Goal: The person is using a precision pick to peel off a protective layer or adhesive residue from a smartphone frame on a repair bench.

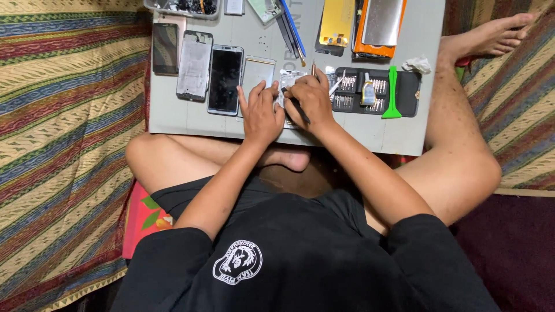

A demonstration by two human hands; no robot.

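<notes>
here, going left to right, we see spare phones [195, 65] lying in the upper left of the grey counter [173, 118]. our left hand [260, 112] presses flat, fingers released, on the opened phone [287, 78] at centre. our right hand [312, 98] is clenched round a dark screwdriver [299, 110]. we judge steadiness matters: keep the phone pinned and the tip upright. the bit tray [376, 92] sits to the right.

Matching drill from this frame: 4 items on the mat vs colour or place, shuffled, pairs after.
1 pry tool
2 dark-screen phone
3 bit case
4 left hand

A black, open, right of the hands
B green
C lying left of the left hand
D pressing on the opened phone

Pairs: 1-B, 2-C, 3-A, 4-D
</notes>
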